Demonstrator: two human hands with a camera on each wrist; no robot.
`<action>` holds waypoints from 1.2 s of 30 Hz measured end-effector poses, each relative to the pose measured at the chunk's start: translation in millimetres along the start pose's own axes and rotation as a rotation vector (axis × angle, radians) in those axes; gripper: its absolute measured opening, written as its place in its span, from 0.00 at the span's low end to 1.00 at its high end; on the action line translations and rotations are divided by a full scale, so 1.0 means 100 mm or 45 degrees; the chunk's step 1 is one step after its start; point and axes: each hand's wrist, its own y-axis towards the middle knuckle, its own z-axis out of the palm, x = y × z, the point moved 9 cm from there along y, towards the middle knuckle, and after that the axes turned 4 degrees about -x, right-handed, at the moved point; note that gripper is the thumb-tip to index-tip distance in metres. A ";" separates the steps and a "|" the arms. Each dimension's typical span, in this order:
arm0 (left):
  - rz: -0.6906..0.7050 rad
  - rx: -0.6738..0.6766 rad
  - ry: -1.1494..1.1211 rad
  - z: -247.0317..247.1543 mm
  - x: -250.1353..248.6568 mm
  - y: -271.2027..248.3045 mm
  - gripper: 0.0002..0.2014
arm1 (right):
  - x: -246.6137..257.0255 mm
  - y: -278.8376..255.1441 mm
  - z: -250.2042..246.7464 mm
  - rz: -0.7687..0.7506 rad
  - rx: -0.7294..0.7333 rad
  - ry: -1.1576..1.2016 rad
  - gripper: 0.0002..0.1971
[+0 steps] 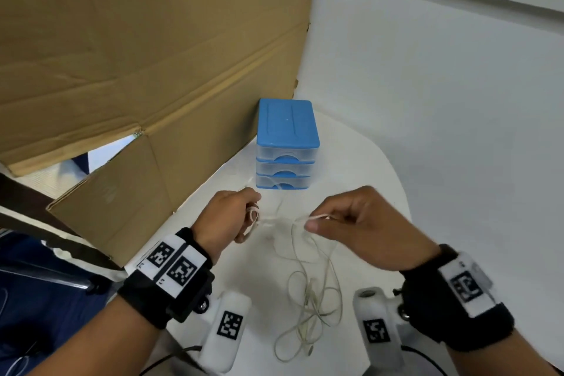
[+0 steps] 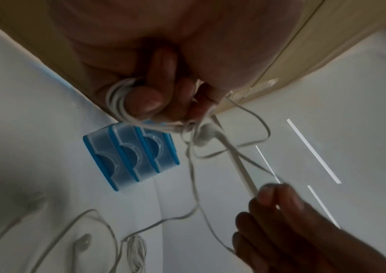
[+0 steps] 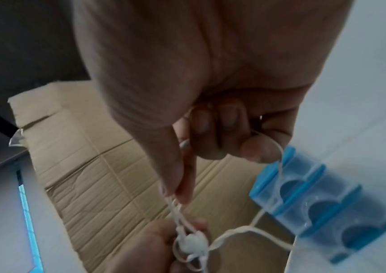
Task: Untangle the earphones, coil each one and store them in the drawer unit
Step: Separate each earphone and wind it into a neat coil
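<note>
Your left hand [image 1: 227, 217] has its fingers [image 2: 145, 100] curled, white earphone cable [image 2: 117, 99] looped around them. Behind, the blue drawer unit [image 1: 287, 143] stands on the white desk [image 1: 360, 162]. Your right hand [image 1: 363, 226] pinches the cable between thumb and fingers, while the loose earphone tangle [image 1: 311, 308] lies on the desk below.

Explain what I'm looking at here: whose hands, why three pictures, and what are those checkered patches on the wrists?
No machine: a person works bare-handed. One picture comes from a head camera, two from wrist cameras strapped on with the marker bands. The left hand holds a white earphone cable coil wound round its fingers. The right hand pinches the loose cable leading to it. More tangled earphones lie on the white table. The blue drawer unit stands closed beside a cardboard sheet.
</note>
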 end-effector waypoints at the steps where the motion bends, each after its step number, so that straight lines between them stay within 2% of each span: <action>1: 0.011 0.010 0.032 0.02 0.00 -0.01 0.20 | 0.01 -0.01 0.07 0.015 0.017 -0.032 0.06; 3: -0.009 0.025 0.064 0.05 0.01 -0.03 0.20 | 0.11 -0.03 0.09 -0.044 -0.027 0.132 0.07; 6: -0.100 0.000 0.050 0.01 0.09 -0.02 0.17 | 0.32 -0.08 -0.02 -0.197 -0.043 0.593 0.04; 8: -0.171 -0.023 -0.003 -0.06 0.16 0.02 0.17 | 0.43 -0.13 -0.11 -0.295 0.039 0.940 0.09; 10: -0.219 -0.058 -0.061 -0.14 0.19 0.05 0.16 | 0.45 -0.16 -0.22 -0.317 0.056 1.089 0.16; 12: -0.199 -0.085 -0.068 -0.19 0.15 0.08 0.17 | 0.33 -0.13 -0.31 -0.253 -0.025 1.000 0.22; 13: -0.149 -0.095 -0.043 -0.21 0.08 0.08 0.18 | 0.24 -0.11 -0.32 -0.176 -0.086 0.853 0.26; 16: 0.141 -0.114 0.076 -0.25 -0.26 0.05 0.23 | -0.14 -0.04 -0.24 0.116 -0.212 0.173 0.33; 18: 0.335 -0.098 0.152 -0.25 -0.52 -0.03 0.26 | -0.34 -0.02 -0.06 0.225 -0.125 -0.089 0.27; 20: 0.501 -0.105 0.234 -0.27 -0.78 -0.16 0.28 | -0.51 0.01 0.10 0.284 -0.036 -0.180 0.20; 22: 0.638 -0.111 0.288 -0.28 -1.03 -0.31 0.31 | -0.59 0.05 0.14 0.301 -0.036 -0.294 0.10; 23: 0.689 -0.101 0.318 -0.27 -1.13 -0.38 0.31 | -0.59 0.07 0.15 0.307 -0.045 -0.385 0.11; 24: 0.732 -0.074 0.340 -0.25 -1.22 -0.45 0.30 | -0.56 0.09 0.16 0.298 -0.036 -0.454 0.23; 26: 0.784 0.022 0.339 -0.17 -1.33 -0.56 0.29 | -0.37 0.15 0.24 0.210 -0.017 -0.347 0.45; 28: 0.820 0.103 0.300 -0.10 -1.38 -0.64 0.28 | -0.05 0.21 0.33 0.069 0.003 -0.028 0.51; 29: 0.828 0.134 0.274 -0.07 -1.39 -0.66 0.27 | 0.09 0.24 0.38 -0.011 0.018 0.137 0.48; 30: 0.819 0.166 0.247 -0.04 -1.39 -0.68 0.27 | 0.23 0.27 0.42 -0.078 0.041 0.281 0.41; 33: 0.819 0.172 0.148 -0.03 -1.42 -0.72 0.24 | 0.48 0.33 0.45 -0.190 -0.025 0.526 0.08; 34: 0.842 0.106 0.117 -0.09 -1.46 -0.72 0.24 | 0.46 0.34 0.44 -0.163 -0.081 0.558 0.06; 36: 0.876 -0.038 -0.005 -0.29 -1.55 -0.72 0.25 | 0.25 0.35 0.45 -0.058 -0.148 0.594 0.13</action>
